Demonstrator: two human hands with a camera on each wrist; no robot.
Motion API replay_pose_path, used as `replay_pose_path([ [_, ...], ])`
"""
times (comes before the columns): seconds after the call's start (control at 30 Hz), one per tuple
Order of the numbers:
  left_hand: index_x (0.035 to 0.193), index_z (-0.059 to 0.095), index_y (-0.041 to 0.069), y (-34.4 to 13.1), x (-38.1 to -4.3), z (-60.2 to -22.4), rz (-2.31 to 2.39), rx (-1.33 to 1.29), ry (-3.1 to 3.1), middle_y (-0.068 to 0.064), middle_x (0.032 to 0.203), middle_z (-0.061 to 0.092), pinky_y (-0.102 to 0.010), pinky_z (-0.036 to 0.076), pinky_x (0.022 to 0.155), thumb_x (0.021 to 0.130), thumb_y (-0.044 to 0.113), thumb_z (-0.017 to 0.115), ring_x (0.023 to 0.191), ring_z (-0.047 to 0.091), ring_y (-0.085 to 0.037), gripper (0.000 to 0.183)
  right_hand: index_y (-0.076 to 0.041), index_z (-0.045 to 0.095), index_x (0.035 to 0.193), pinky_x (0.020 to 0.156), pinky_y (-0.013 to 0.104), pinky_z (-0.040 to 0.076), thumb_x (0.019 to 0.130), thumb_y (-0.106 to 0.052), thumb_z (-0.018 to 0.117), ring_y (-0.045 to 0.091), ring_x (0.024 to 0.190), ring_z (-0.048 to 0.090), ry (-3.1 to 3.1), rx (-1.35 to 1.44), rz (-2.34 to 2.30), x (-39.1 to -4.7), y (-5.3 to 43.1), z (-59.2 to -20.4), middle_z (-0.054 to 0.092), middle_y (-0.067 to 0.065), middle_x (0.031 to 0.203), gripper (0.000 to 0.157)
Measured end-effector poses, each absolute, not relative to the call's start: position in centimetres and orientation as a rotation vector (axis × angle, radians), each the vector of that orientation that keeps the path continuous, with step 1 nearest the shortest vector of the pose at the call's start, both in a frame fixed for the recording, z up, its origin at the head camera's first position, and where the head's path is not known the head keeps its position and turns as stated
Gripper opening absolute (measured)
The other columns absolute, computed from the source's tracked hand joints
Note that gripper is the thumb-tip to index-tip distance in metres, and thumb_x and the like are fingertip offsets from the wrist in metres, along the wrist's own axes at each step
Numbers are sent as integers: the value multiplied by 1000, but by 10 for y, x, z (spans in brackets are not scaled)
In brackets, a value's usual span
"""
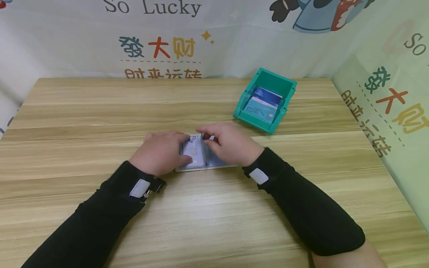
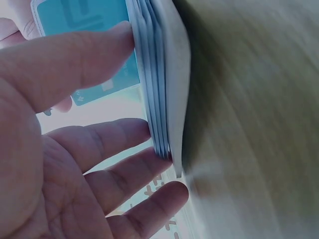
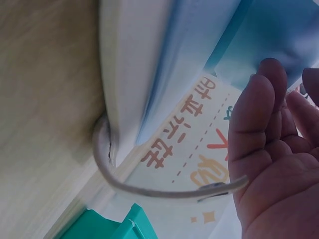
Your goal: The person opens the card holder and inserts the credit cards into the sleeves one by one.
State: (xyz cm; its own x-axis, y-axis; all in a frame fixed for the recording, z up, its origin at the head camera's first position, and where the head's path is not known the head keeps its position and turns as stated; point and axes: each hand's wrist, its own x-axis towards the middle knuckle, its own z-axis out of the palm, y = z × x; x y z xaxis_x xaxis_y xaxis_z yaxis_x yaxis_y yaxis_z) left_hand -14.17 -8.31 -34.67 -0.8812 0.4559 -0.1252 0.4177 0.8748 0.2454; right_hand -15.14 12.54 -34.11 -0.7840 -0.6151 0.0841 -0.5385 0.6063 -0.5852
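An open card holder [image 1: 193, 152] with clear sleeves lies on the table, between both hands. My left hand [image 1: 160, 152] grips its left half, thumb at the near edge and fingers at the far edge. In the left wrist view the stacked sleeves [image 2: 153, 74] show edge-on by the thumb. My right hand [image 1: 231, 143] is over the right half, thumb and fingers curled at a raised sleeve with a teal card [image 2: 82, 15]. The exact contact is partly hidden. The holder's closure strap [image 3: 149, 191] curves out in the right wrist view.
A green open-front bin [image 1: 279, 80] stands at the back right, with several blue and teal cards [image 1: 263, 106] in it. The wooden table [image 1: 83, 119] ends at a printed cloth backdrop [image 1: 234, 48], which also runs along the right side.
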Motion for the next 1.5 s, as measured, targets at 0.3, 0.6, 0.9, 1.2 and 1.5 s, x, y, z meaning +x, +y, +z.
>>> replay_pose_path([
  [0.3,130,55,10,-84,-142,-346,326,678,2861,-9,124,57,-52,36,81,80,43,69,97,50,-23,61,-9,50,134,89,32,46,94,-14,55,9,101,50,2678,-1069,-839,-150,125,-345,58,5,120,41],
  [0.6,130,55,11,-85,-142,-345,330,680,2865,-9,125,57,-51,36,81,80,44,70,97,51,-24,62,-14,44,140,96,34,41,94,-17,56,7,115,41,2656,-1075,-760,-148,126,-347,49,4,134,48],
  [0.9,123,59,12,-85,-142,-345,358,690,2866,-6,114,61,-49,36,78,80,38,69,87,51,-21,52,-13,46,138,84,24,45,95,-19,56,5,98,48,2626,-1032,-691,-147,124,-347,55,0,125,45],
  [1.2,122,58,8,-87,-143,-344,362,681,2873,-6,107,63,-49,37,76,79,35,69,79,51,-21,52,-10,50,135,87,24,45,95,-21,56,2,94,49,2608,-959,-643,-147,123,-346,56,0,126,42],
  [1.5,128,52,7,-90,-143,-341,381,645,2849,-6,100,62,-48,34,75,82,31,68,75,50,-22,54,-11,52,133,87,25,45,95,-23,56,2,93,49,2595,-937,-601,-148,122,-345,57,0,124,40],
])
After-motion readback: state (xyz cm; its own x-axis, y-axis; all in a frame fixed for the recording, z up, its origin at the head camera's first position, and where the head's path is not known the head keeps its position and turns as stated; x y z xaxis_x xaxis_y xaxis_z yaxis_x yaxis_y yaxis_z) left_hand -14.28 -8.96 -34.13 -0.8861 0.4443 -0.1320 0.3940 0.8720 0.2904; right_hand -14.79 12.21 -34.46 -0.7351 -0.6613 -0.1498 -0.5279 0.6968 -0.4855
